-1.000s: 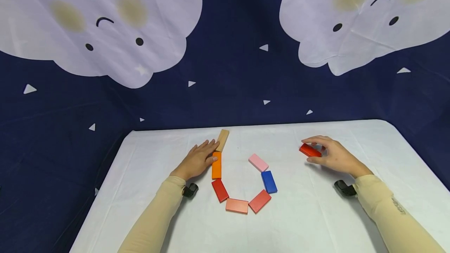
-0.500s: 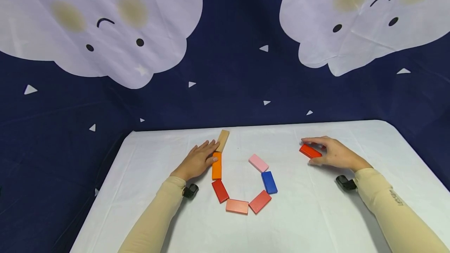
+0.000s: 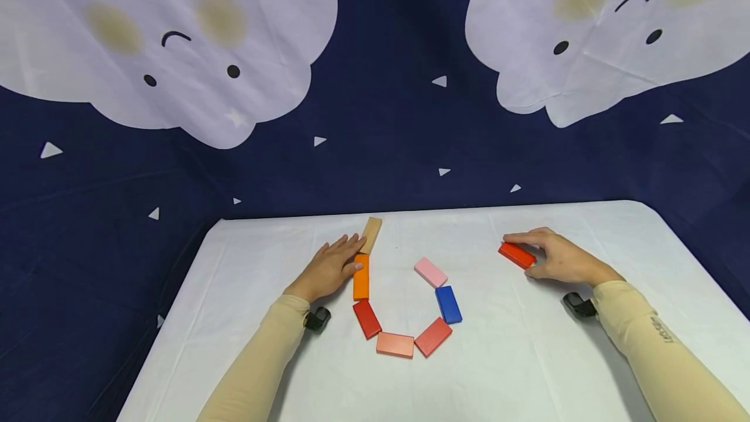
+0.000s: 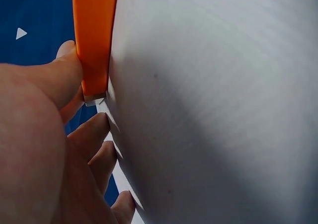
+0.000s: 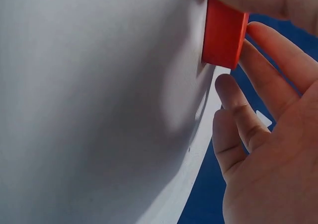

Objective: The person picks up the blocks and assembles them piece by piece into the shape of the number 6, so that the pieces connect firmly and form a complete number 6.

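Note:
My left hand (image 3: 328,269) lies palm down at the left of a row of blocks. Its thumb touches the orange block (image 3: 361,285), and its outstretched fingertips reach the natural wood block (image 3: 372,234) behind. On the right, my right hand (image 3: 565,259) holds a red block (image 3: 517,255) between thumb and index finger, low on the table. The right wrist view shows that red block (image 5: 223,33) under the thumb, its lower fingers apart from it. A darker red block (image 3: 366,318), a salmon block (image 3: 395,344), a coral block (image 3: 433,337), a blue block (image 3: 448,305) and a pink block (image 3: 430,272) continue the curve.
The blocks lie on a white-covered table (image 3: 480,376), curving like a U with its opening toward the back. A dark blue cloth (image 3: 398,116) with clouds hangs behind the table's far edge. Small black cameras (image 3: 579,305) sit on both wrists.
The right thumb and wrist have shifted slightly right and toward the near side around the red block, which lies almost where it was. The left hand and the curved row have not moved.

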{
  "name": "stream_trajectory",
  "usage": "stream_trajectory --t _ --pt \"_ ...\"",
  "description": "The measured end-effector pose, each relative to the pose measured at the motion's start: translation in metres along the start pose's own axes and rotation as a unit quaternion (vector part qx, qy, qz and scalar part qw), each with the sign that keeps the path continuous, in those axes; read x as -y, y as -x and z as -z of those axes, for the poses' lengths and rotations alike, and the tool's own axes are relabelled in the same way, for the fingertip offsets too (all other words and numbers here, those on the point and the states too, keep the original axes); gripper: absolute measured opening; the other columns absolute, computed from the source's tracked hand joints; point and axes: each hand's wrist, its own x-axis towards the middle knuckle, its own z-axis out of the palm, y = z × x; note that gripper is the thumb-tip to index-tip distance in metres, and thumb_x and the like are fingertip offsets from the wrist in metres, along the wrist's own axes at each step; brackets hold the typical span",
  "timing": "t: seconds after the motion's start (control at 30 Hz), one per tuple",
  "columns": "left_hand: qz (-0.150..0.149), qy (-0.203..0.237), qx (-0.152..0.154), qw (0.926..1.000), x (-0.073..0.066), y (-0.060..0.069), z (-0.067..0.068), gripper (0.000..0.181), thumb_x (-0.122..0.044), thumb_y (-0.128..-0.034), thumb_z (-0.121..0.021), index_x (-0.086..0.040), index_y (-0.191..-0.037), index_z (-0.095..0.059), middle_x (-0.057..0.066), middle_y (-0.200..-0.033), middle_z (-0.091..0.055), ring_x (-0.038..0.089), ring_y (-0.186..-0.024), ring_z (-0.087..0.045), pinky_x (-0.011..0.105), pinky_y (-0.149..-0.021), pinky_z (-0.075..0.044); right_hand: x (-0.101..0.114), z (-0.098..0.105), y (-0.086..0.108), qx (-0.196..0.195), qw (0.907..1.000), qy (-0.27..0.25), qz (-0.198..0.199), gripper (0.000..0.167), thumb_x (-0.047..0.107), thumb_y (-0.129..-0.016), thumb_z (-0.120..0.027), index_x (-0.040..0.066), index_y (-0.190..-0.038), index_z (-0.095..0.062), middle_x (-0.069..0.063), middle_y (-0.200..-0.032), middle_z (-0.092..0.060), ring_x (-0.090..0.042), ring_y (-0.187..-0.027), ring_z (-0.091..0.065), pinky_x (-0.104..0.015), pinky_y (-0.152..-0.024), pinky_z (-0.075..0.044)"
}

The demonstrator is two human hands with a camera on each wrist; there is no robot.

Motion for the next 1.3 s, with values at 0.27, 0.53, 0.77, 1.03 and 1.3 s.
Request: stream_trajectory --t 0.27,0.53,0.77,1.03,1.3 --pt "-0.002 0.003 -0.001 1.0 0.0 0.001 -0.001 0.058 -0.038 -0.1067 -0.047 -0.017 -0.159 -0.032 0.008 -0.162 -0.031 0.029 -0.152 -0.021 0.056 -0.122 -0.01 0.0 -0.001 0.002 -0.006 0.9999 0.015 0.006 0.063 -0.003 -0.079 -0.076 0.008 -0.139 -0.061 -0.016 -0.127 -0.06 -0.035 -0.116 -0.053 -0.053 -0.095 -0.046" --pt "-0.001 0.0 0.002 1.0 -0.001 0.001 0.0 0.059 -0.039 -0.1068 -0.047 -0.018 -0.159 -0.032 0.008 -0.163 -0.031 0.029 -0.152 -0.02 0.056 -0.122 -0.01 -0.006 -0.005 0.001 -0.042 0.998 0.029 0.039 0.051 -0.012 -0.08 -0.071 0.009 -0.126 -0.07 -0.012 -0.126 -0.066 -0.034 -0.117 -0.053 -0.056 -0.097 -0.044" --pt "-0.003 0.003 0.002 1.0 -0.001 0.001 0.0 0.059 -0.037 -0.1066 -0.048 -0.017 -0.159 -0.032 0.008 -0.163 -0.031 0.029 -0.152 -0.02 0.057 -0.122 -0.009 0.003 -0.016 0.003 -0.078 0.9967 0.016 -0.011 0.051 0.005 -0.08 -0.081 0.004 -0.129 -0.066 -0.023 -0.132 -0.06 -0.042 -0.122 -0.045 -0.061 -0.101 -0.036" --pt "-0.003 0.005 0.002 1.0 0.001 0.001 0.0 0.058 -0.038 -0.1069 -0.048 -0.018 -0.159 -0.032 0.008 -0.162 -0.031 0.029 -0.152 -0.02 0.057 -0.122 -0.01 0.034 -0.033 0.005 -0.122 0.9812 0.043 -0.144 0.088 0.044 -0.08 -0.083 -0.011 -0.139 -0.048 -0.038 -0.127 -0.053 -0.053 -0.112 -0.043 -0.065 -0.093 -0.041" --pt "-0.001 0.003 0.007 1.0 0.001 0.0 0.001 0.059 -0.039 -0.1072 -0.046 -0.019 -0.16 -0.03 0.007 -0.163 -0.029 0.028 -0.153 -0.019 0.056 -0.122 -0.008 0.046 -0.042 -0.002 -0.15 0.97 0.065 -0.18 0.088 0.041 -0.081 -0.082 -0.023 -0.13 -0.047 -0.04 -0.118 -0.056 -0.054 -0.101 -0.047 -0.056 -0.081 -0.044"
